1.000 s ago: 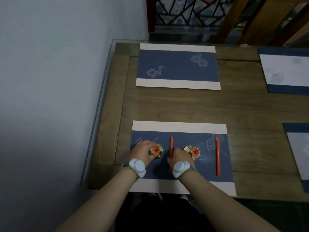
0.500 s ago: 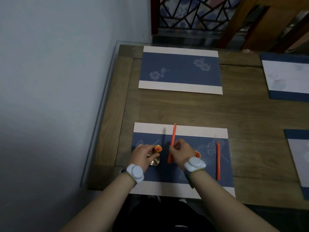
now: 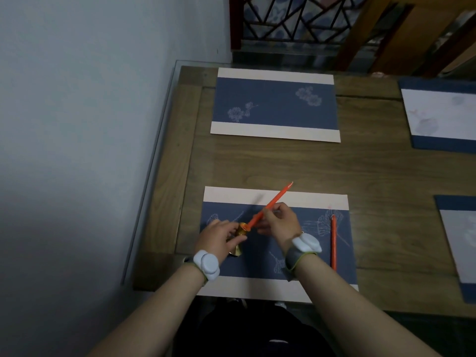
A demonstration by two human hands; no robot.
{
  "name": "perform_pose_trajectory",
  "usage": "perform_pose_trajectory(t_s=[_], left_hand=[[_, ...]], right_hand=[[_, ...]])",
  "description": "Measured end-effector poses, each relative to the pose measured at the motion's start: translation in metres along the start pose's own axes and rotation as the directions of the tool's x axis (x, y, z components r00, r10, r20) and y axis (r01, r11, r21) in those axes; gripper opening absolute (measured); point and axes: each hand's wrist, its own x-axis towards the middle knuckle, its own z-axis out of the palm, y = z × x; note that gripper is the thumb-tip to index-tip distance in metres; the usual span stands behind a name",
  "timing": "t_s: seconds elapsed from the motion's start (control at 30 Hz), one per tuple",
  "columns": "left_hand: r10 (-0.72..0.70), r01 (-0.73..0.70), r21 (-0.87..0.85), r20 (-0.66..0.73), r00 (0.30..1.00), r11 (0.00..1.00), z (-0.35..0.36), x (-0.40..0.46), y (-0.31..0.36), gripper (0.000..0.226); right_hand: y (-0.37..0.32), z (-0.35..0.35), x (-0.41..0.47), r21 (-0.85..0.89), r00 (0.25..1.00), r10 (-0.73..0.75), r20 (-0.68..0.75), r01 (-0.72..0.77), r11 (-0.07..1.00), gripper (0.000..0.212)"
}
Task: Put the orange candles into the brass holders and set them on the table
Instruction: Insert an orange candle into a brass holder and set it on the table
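My left hand (image 3: 219,237) grips a brass holder (image 3: 239,242), lifted and tilted off the near blue placemat (image 3: 260,256). My right hand (image 3: 279,222) pinches a long orange candle (image 3: 273,204) near its lower part. The candle slants up to the right, and its base touches the mouth of the holder. A second orange candle (image 3: 333,242) lies flat on the right side of the same placemat. The second brass holder is hidden behind my right hand and wrist.
The wooden table (image 3: 283,163) stands against a grey wall on the left. Another blue placemat (image 3: 275,105) lies at the far side, and two more mats (image 3: 443,117) sit along the right edge. A dark wooden lattice screen stands behind the table.
My right hand picked the candle up off the placemat and tilted it. My left hand lifted and tipped the holder. The candle's base has moved to the holder's mouth.
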Motion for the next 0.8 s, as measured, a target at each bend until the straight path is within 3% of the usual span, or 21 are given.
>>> perform_pose_trajectory(t_s=[0.5,0.8], left_hand=[[0.001,-0.001,0.022,0.009,1.000,1.000,0.000,0.003,0.007,0.029],[-0.001,0.000,0.048,0.025,1.000,0.999,-0.004,0.006,0.012,0.030]], right_hand=[[-0.001,0.000,0.000,-0.070,0.999,0.014,0.039,-0.011,0.997,0.009],[-0.001,-0.001,0.000,-0.098,1.000,0.003,0.022,-0.001,0.995,0.019]])
